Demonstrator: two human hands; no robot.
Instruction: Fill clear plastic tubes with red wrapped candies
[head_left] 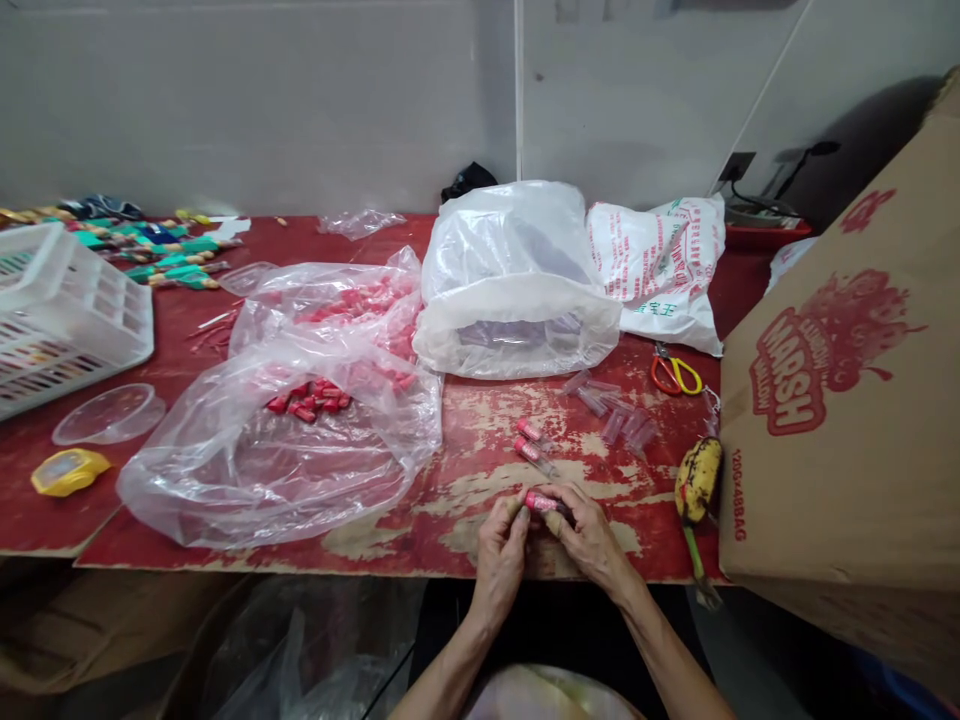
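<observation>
A small clear tube with a red cap is held between my two hands near the table's front edge. My left hand pinches the red end at its fingertips. Around the other end, the fingers of my right hand are closed and hide part of the tube. Just beyond lie two more red-capped tubes. Several loose clear tubes are scattered to the right. On the left, red caps lie in the mouth of an open clear plastic bag.
A white bag of tubes stands behind my hands, beside a printed white sack. Scissors, a banana and a large carton are on the right. At left are a white basket and a yellow gadget.
</observation>
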